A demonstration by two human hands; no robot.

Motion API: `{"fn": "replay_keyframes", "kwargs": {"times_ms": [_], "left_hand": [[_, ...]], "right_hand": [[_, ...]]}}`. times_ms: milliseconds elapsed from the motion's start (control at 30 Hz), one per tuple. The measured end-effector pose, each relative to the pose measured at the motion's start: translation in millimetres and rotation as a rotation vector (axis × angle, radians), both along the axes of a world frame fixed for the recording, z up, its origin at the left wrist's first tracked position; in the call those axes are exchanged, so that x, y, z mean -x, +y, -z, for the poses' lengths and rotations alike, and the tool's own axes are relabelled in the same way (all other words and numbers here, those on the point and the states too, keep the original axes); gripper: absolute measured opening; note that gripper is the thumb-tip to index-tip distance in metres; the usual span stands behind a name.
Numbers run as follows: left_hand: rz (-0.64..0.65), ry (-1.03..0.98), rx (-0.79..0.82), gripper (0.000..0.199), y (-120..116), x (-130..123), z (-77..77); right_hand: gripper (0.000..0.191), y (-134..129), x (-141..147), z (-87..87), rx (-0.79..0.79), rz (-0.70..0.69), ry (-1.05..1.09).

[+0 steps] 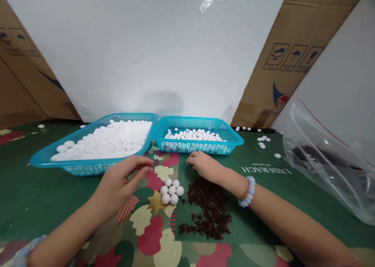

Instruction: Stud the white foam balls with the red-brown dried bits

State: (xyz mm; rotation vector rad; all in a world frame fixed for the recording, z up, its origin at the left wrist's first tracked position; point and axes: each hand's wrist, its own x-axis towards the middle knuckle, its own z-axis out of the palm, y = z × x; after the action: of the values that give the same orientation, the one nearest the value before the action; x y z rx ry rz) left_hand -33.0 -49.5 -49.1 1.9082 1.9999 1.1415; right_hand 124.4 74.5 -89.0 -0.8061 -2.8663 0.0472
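Observation:
My left hand (pixel 121 181) is in front of the left basket, thumb and index fingertip nearly together in a pinch. Whatever sits between them is too small to make out. My right hand (pixel 205 166) hovers just before the right basket, fingers curled down and pressed together; their tips are partly hidden. Between and below the hands lies a tight flower-shaped cluster of white round beads (pixel 172 190), several around one in the middle. Close under my right hand spreads a pile of small dark brown, glossy pieces (pixel 209 206).
A blue basket (pixel 48 161) heaped with larger white beads stands at left; another blue basket (pixel 234 140) holds smaller ones. Loose white beads (pixel 263 138) lie at right. A clear zip bag (pixel 328 157) with dark contents rests far right. White board and cardboard (pixel 281 64) stand behind.

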Motion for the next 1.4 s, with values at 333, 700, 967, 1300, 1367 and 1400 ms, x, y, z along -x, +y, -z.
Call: {"fn": "replay_keyframes", "kwargs": {"times_ms": [333,700,967,1300,1367,1400], "left_hand": [[-0.118,-0.131,-0.008,0.019,2,-7,-18.2],[0.26,-0.312,-0.017,0.015,23,-78,-66.0],[0.027,-0.126,-0.082,0.025,24,-73,-76.8],[-0.223,0.154,0.475,0.024,-19,-2,-29.6],[-0.182,0.168,0.607,0.023,-24,1,-16.3],[-0.158,0.17,0.647,0.022,-25,1,-10.7]], "right_hand": [[0.016,1,-12,-24.6,-0.003,0.105,0.184],[0.014,-48,-36,-71.8,-0.275,-0.314,1.016],[0.023,-26,-35,-61.0,0.032,-0.025,0.724],[0.043,-13,-26,-27.5,0.549,0.028,-0.074],[0.044,-19,-23,-24.9,0.54,0.075,-0.098],[0.044,-21,-21,-23.8,0.529,0.097,-0.105]]}}
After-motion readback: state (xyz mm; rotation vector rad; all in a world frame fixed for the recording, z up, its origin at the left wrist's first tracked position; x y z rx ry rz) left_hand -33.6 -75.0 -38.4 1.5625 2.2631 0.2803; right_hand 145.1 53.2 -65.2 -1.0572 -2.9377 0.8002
